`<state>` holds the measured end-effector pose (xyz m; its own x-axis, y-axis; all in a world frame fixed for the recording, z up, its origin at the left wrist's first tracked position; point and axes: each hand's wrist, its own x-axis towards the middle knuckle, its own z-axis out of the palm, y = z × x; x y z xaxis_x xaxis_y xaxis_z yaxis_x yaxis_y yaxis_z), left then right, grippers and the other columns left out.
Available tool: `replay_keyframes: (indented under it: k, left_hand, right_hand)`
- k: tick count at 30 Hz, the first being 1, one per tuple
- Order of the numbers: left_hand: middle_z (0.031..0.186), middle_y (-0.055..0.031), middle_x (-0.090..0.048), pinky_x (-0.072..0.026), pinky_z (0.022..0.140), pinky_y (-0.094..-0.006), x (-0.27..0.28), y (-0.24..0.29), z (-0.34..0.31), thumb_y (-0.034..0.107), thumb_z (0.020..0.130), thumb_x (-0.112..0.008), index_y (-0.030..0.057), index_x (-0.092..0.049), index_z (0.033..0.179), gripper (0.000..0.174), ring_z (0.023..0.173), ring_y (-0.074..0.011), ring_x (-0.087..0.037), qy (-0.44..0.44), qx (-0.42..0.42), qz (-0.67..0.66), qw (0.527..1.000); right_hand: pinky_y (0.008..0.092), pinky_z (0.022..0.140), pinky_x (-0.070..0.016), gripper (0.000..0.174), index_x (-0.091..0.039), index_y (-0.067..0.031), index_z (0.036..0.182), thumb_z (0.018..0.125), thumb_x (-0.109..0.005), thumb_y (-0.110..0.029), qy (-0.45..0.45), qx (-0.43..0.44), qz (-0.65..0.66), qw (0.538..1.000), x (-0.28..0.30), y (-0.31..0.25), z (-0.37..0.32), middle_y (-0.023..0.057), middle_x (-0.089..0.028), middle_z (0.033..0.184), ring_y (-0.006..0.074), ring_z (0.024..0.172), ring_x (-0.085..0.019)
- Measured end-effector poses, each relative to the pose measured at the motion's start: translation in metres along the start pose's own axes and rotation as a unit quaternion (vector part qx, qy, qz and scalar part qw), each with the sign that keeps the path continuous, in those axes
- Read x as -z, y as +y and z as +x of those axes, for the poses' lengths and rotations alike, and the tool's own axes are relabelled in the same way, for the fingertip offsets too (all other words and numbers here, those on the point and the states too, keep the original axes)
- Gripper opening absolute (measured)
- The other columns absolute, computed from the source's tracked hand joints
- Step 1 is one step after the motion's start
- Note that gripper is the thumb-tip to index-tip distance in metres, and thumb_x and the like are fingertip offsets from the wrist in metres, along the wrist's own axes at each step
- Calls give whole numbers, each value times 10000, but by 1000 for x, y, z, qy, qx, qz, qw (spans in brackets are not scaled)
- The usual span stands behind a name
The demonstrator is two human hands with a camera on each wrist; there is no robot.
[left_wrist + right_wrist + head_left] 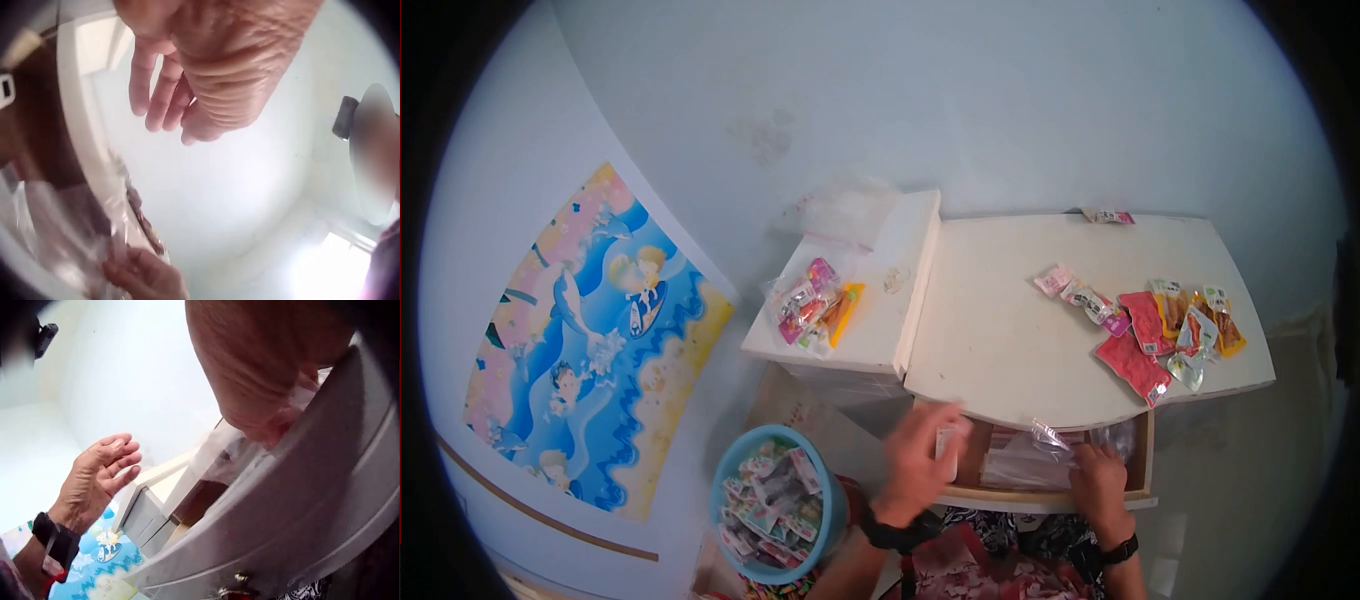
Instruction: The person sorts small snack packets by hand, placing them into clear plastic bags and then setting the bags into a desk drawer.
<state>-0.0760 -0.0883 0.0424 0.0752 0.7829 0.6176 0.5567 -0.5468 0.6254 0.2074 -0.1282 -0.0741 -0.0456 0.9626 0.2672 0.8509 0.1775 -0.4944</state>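
Over the left end of an open drawer point(1140, 462), the left hand point(915, 465) is raised with loosely bent fingers; nothing shows in its grasp in the left wrist view point(219, 69) or the right wrist view point(94, 481). A small white item point(947, 455) lies beside its fingers. At the drawer's right side, the right hand point(1100, 485) pinches thin clear plastic point(1050, 438), seen also in the left wrist view, where fingers point(140, 272) hold crinkled film point(75, 250). Clear bags point(1015, 468) lie in the drawer. In the right wrist view the right fingertips are partly hidden.
Red, yellow and pink snack packets point(1145, 330) lie on the right of the white tabletop point(990, 330). On the left cabinet top point(880, 330) are more packets point(810, 300) and a clear bag point(850, 215). A blue tub point(837, 510) of packets stands at lower left.
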Motion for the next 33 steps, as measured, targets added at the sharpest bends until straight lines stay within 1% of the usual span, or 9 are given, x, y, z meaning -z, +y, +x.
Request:
replay_keyframes:
  k: [2,6,10,12,13,15,18,23,33]
  left_hand:
    - [1004,-113,-695,-536,760,-350,23,-24,30,49,935,-727,20,-697,1127,197,849,-246,-656,102,49,38,993]
    - [1035,-140,-636,-514,858,-451,81,-69,115,187,923,-746,28,-664,1166,302,966,-356,-618,134,-17,266,955]
    - [1054,-156,-649,-488,894,-489,101,-117,175,335,834,-810,49,-676,1107,418,1035,-388,-595,66,-82,417,903]
    - [1003,-160,-653,-485,883,-502,105,-134,193,356,796,-819,65,-694,1045,403,1013,-390,-592,-47,3,467,883]
    - [949,-160,-644,-484,886,-512,112,-171,195,338,795,-805,70,-708,1020,363,984,-392,-586,-32,-80,453,887]
    - [986,-172,-658,-488,903,-498,111,-173,199,328,823,-769,49,-706,1030,353,999,-409,-587,-47,-59,478,875]
    - [993,-186,-656,-481,894,-501,119,-193,200,255,902,-680,46,-694,1053,257,1005,-425,-581,-60,-69,499,862]
    - [943,-223,-646,-457,863,-544,143,-231,198,197,986,-554,-4,-630,989,215,973,-448,-588,35,-104,476,873]
    - [814,-208,-591,-482,690,-453,211,-216,242,172,1065,-497,-5,-538,951,215,733,-393,-596,90,-105,379,915]
  right_hand:
    - [490,964,-505,549,-676,-86,1222,699,-836,-133,-11,-9,-24,1000,-7,-3,1,141,-708,1132,383,1082,-651]
    - [490,1015,-481,631,-649,-85,1274,683,-861,-142,34,28,34,998,15,-22,3,143,-665,1258,386,1175,-601]
    - [505,1053,-457,666,-623,-77,1325,710,-858,-172,37,55,80,995,19,-20,5,148,-632,1326,380,1230,-572]
    - [518,1075,-434,666,-598,-68,1367,773,-830,-264,37,77,74,994,22,-14,0,154,-611,1361,373,1262,-551]
    - [520,1094,-418,653,-587,-62,1388,833,-800,-333,40,100,65,992,22,-13,-1,161,-597,1381,371,1290,-534]
    - [512,1116,-413,671,-589,-74,1409,894,-742,-475,40,114,49,991,20,-12,-5,169,-594,1403,377,1316,-532]
    - [500,1099,-425,681,-567,-66,1430,936,-696,-516,42,104,79,991,23,-11,-5,173,-586,1410,379,1307,-533]
    - [501,1067,-443,651,-563,-46,1421,959,-674,-492,5,81,120,989,16,-8,-5,183,-582,1415,376,1290,-540]
    - [492,1039,-476,554,-616,-27,1327,969,-672,-446,38,89,130,987,14,-7,-10,191,-612,1356,376,1261,-569]
